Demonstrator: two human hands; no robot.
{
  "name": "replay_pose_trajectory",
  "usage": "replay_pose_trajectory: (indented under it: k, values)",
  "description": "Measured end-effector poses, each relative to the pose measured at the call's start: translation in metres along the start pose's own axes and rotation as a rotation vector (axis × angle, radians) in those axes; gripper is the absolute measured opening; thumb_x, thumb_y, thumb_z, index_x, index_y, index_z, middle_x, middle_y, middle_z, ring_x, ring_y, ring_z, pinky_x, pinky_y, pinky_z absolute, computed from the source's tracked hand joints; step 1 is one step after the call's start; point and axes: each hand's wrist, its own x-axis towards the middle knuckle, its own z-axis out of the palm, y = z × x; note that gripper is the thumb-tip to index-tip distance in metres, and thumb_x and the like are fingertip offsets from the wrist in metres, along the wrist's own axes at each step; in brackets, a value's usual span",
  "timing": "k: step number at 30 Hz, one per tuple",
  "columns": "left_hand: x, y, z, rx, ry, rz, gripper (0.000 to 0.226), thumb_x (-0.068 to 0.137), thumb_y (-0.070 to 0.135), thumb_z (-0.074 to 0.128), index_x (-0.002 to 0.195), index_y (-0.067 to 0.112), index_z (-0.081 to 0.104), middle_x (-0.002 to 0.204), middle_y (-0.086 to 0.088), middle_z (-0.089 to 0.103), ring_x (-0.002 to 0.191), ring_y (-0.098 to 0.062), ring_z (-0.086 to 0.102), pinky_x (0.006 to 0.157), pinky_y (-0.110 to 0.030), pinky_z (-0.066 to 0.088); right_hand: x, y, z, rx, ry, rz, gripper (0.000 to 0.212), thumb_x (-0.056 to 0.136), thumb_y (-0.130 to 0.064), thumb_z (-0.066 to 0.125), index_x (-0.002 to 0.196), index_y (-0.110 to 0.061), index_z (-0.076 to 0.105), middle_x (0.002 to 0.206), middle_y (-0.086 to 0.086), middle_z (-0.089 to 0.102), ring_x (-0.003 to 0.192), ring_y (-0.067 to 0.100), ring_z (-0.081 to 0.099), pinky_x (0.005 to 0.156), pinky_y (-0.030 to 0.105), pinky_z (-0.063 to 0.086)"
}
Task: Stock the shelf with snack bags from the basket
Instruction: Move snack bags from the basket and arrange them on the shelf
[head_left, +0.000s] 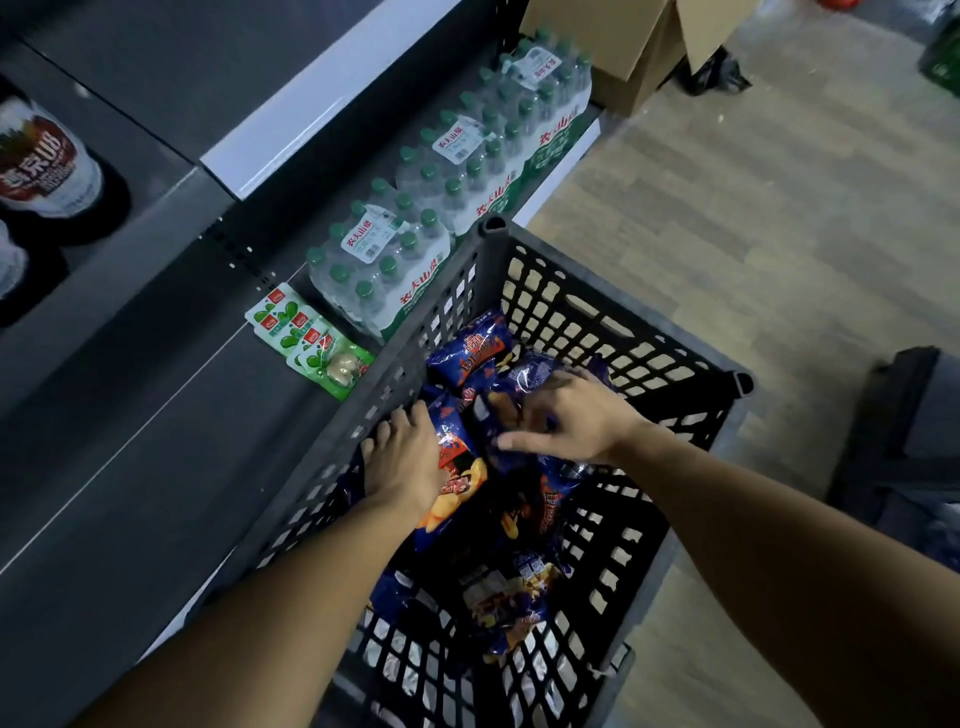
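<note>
both hands in basket (587, 291), parked against shelf (156, 415) for short reach. left hand (402, 462) fingers flat on bag (457, 467), steadying. right hand (576, 415) fingers curl over bags (524, 379), gathering; grip unclear.

Both bare forearms are reaching up from the bottom of the frame toward its centre, the left one rising from the lower left and the right one slanting in from the lower right edge. The left hand (402, 457) is lying palm down, slightly left of centre, its fingers (387, 431) spreading out nearly straight and pointing toward the upper left. The right hand (566, 421) is sitting just right of centre, its wrist bending inward, its thumb pointing left and its fingers (524, 402) curling loosely downward; motion blur is softening them.
</note>
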Motion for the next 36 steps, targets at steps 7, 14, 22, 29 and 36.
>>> replay_pose_trajectory:
  k: [7, 14, 22, 29, 36]
  values:
    - [0.0, -0.005, 0.001, 0.065, -0.029, 0.001, 0.076, 0.077, 0.036, 0.079, 0.134, 0.013, 0.035, 0.138, -0.01, 0.043, 0.13, -0.027, 0.039, 0.103, -0.041, 0.035, 0.012, 0.009, 0.01, 0.277, 0.214, 0.423, 0.023, 0.101, -0.04, 0.044, 0.109, -0.02, 0.055, 0.099, 0.004, 0.066, 0.083, 0.018, 0.061, 0.07, 0.032, 0.049]
    - [0.004, -0.009, 0.003, 0.023, -0.091, 0.008, 0.074, 0.077, 0.032, 0.079, 0.132, 0.014, 0.034, 0.134, -0.011, 0.049, 0.124, -0.029, 0.048, 0.099, -0.043, 0.036, 0.032, -0.011, 0.024, 0.174, -0.039, 0.275, 0.045, 0.094, -0.014, 0.054, 0.136, -0.028, 0.044, 0.14, 0.005, 0.045, 0.13, 0.029, 0.04, 0.1, 0.044, 0.043]
    - [0.007, -0.013, 0.004, -0.03, -0.129, 0.001, 0.079, 0.076, 0.032, 0.081, 0.133, 0.015, 0.029, 0.124, -0.01, 0.061, 0.116, -0.03, 0.057, 0.1, -0.046, 0.039, 0.051, -0.023, 0.031, 0.934, -0.16, 0.846, 0.027, 0.092, -0.037, 0.066, 0.092, -0.011, 0.058, 0.091, 0.007, 0.061, 0.088, 0.023, 0.056, 0.083, 0.036, 0.048]
    - [-0.001, -0.012, -0.004, 0.003, -0.153, 0.042, 0.083, 0.073, 0.036, 0.083, 0.132, 0.015, 0.029, 0.122, -0.011, 0.061, 0.112, -0.03, 0.059, 0.094, -0.045, 0.043, 0.028, -0.04, 0.03, 1.12, -0.199, 0.824, 0.047, 0.077, -0.04, 0.08, 0.103, -0.008, 0.057, 0.102, 0.008, 0.061, 0.09, 0.023, 0.058, 0.09, 0.041, 0.049]
    - [-0.025, 0.009, -0.071, -0.017, -0.183, 0.139, 0.079, 0.074, 0.034, 0.083, 0.131, 0.016, 0.032, 0.117, -0.008, 0.063, 0.106, -0.029, 0.062, 0.09, -0.045, 0.048, -0.015, -0.045, -0.025, 0.376, 0.109, 0.528, 0.103, 0.069, -0.059, 0.076, 0.15, -0.03, 0.021, 0.145, 0.001, 0.033, 0.131, 0.027, 0.038, 0.107, 0.053, 0.039]
